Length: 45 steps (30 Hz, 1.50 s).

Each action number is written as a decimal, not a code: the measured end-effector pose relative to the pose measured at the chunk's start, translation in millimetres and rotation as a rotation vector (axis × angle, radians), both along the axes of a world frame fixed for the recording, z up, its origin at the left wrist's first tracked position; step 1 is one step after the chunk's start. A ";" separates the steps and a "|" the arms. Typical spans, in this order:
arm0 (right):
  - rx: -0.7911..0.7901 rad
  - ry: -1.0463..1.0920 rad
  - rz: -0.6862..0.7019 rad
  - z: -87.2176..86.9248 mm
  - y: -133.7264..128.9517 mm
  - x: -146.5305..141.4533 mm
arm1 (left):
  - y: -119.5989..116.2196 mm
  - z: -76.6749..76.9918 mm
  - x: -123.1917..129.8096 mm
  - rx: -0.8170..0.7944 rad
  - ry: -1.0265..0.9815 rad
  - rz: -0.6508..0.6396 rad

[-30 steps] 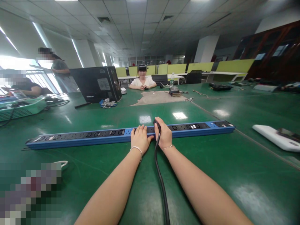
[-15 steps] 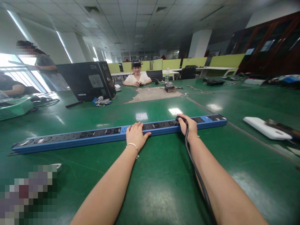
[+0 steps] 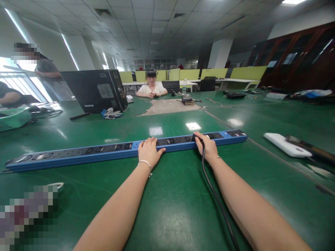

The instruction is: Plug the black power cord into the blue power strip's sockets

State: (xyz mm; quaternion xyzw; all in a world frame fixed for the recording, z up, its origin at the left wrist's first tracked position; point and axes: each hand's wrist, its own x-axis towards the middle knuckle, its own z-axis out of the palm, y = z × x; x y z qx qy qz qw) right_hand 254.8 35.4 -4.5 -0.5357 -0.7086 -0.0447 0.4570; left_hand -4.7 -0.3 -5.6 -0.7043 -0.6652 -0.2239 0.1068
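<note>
A long blue power strip (image 3: 78,157) with a black socket face lies across the green table. My left hand (image 3: 151,152) rests over its middle, fingers on the top and thumb stretched to the right along the front edge. Right of it, my right hand (image 3: 206,145) is closed on a black plug (image 3: 194,137) at the strip's sockets. A black cable (image 3: 216,195) runs from the plug toward me, beside my right forearm. Whether the plug's pins are in a socket is hidden.
A white device (image 3: 286,144) lies at right. Behind the strip are a black computer case (image 3: 90,90), gloves (image 3: 111,113) and a bare brown patch (image 3: 170,107). A green basket (image 3: 14,120) stands at left. A person (image 3: 151,87) sits opposite; another stands at far left.
The view has shifted slightly, so most things appear a little further left. My right hand still holds the plug at the strip, its grip turned slightly. My left hand stays on the strip.
</note>
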 end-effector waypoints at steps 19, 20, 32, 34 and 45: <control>0.068 0.352 -0.247 3.9 23.0 103.1 | -1.0 2.8 -0.1 0.008 -0.022 -0.003; 0.038 0.337 -0.233 1.2 23.8 108.0 | -1.2 3.3 0.0 0.005 -0.021 -0.003; -0.043 0.136 -0.179 7.3 30.6 110.2 | -2.5 5.6 0.7 -0.004 -0.014 0.009; -0.059 0.091 -0.177 5.8 30.1 111.7 | -2.5 5.3 0.5 -0.001 -0.015 0.005; -0.031 0.112 -0.209 -3.8 22.3 105.7 | -2.6 5.2 0.7 -0.012 -0.013 0.010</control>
